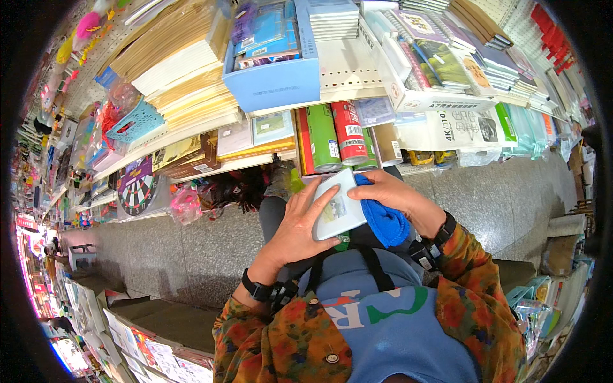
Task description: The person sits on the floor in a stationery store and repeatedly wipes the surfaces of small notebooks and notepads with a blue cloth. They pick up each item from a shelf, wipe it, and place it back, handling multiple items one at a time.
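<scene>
A pale, light-blue notebook (352, 210) with a small picture on its cover lies tilted between my two hands, over my lap. My left hand (302, 220) holds it from the left side, its fingers spread over the cover and the thumb at the lower edge. At its right edge is my right hand (390, 191), gripping a blue cloth (387, 225); the thumb presses near the notebook's edge. The cloth hangs down beside the notebook. Just beyond the notebook, green and red cylindrical tubes (323, 139) lie on the lower shelf.
The upper shelf bears a light-blue box (273, 84), a stack of brown envelopes (167, 52) and a white box (440, 99) of notebooks. A dartboard (137, 191) in plastic hangs at the left. Speckled floor (191, 258) shows on both sides of me, and a small stool (81, 256) stands far left.
</scene>
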`<state>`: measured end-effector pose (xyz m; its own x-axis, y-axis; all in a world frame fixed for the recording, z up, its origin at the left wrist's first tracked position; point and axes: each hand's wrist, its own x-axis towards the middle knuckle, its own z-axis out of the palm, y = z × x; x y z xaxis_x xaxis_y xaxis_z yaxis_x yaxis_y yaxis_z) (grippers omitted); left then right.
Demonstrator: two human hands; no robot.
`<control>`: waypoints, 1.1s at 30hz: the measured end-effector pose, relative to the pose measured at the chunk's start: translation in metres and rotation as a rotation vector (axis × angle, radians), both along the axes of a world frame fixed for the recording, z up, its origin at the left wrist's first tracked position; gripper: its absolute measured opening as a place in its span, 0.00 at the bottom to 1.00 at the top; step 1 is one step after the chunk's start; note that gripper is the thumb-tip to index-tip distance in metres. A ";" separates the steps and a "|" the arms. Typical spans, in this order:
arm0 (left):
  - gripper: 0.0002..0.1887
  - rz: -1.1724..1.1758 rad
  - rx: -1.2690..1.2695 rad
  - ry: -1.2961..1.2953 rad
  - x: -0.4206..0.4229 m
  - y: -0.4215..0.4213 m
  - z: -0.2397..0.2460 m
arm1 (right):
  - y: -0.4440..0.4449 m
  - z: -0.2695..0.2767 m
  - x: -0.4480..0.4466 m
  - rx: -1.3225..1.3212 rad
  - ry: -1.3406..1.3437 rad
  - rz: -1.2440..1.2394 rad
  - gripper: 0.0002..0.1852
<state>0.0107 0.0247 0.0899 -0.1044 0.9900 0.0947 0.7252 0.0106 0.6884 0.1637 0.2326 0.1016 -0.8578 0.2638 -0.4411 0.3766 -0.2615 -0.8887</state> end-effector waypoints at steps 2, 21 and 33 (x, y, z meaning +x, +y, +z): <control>0.58 0.000 -0.025 -0.427 -0.001 0.001 -0.014 | -0.002 0.005 -0.003 -0.033 -0.107 -0.080 0.27; 0.46 0.249 0.127 -2.194 0.029 0.008 -0.055 | -0.076 -0.011 -0.033 1.266 0.666 0.055 0.23; 0.46 0.059 0.049 -2.207 0.041 0.004 -0.052 | -0.044 -0.016 -0.045 1.518 0.591 -0.012 0.20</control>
<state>0.0515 0.0287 0.0376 -0.0702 0.9839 -0.1645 -0.9840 -0.0412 0.1736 0.1186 0.1885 0.0860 -0.7987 0.1323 0.5870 -0.0870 0.9399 -0.3303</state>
